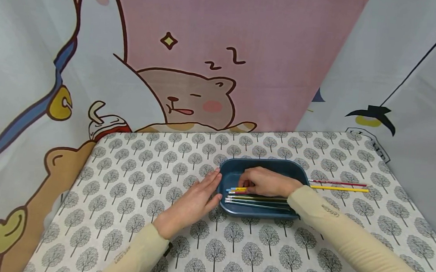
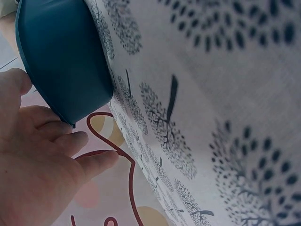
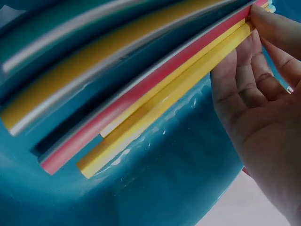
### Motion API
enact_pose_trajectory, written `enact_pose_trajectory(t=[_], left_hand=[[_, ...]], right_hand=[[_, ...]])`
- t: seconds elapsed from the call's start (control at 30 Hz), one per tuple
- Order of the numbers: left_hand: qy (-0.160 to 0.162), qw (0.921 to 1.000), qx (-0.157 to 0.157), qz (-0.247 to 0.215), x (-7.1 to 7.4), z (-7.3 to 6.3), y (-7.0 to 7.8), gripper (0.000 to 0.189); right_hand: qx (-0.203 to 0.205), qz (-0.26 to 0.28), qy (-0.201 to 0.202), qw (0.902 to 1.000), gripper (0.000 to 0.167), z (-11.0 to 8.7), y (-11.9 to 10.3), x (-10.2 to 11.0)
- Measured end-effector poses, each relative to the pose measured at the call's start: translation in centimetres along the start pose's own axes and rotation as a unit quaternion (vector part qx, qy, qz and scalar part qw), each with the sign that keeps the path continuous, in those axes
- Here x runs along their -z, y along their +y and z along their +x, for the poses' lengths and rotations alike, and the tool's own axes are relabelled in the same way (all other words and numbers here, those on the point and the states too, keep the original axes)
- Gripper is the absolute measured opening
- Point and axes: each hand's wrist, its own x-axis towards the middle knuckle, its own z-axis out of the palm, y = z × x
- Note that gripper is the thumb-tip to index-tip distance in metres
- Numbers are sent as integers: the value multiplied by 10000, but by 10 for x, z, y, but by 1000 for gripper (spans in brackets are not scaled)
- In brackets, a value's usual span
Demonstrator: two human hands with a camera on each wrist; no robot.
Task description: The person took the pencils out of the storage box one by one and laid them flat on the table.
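Observation:
My right hand (image 1: 262,182) reaches into a dark blue tray (image 1: 258,214) and pinches a small group of pencils between thumb and fingers. In the right wrist view, a red pencil (image 3: 117,114) and yellow pencils (image 3: 141,125) run side by side into that grip. Their eraser ends point left in the head view. Apart from them in the tray lie a gold pencil (image 3: 94,77) and a green pencil (image 3: 61,33). My left hand (image 1: 195,199), fingers extended, touches the tray's left end; the left wrist view shows its fingers against the outer wall.
Right of the tray, a dark red pencil (image 1: 340,183) and a yellow pencil (image 1: 339,189) lie on the cloth, partly hidden by the tray and right arm. A tree-patterned tablecloth (image 1: 131,240) covers the table. A printed curtain (image 1: 280,50) hangs along the back and sides.

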Motion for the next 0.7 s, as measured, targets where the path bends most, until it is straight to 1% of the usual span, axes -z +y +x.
enact_pose_trajectory(t=[0.27, 0.5, 0.7], left_hand=[[-28, 10000, 17, -17, 0, 0, 1, 63], [-38, 10000, 32, 38, 1, -1, 2, 64], [-84, 9999, 96, 24, 1, -1, 2, 65]], right_hand=[[95, 49, 71, 9999, 13, -2, 0, 3], [92, -7, 341, 9994, 15, -6, -4, 13], [79, 46, 493, 9987, 16, -10, -8, 20]])
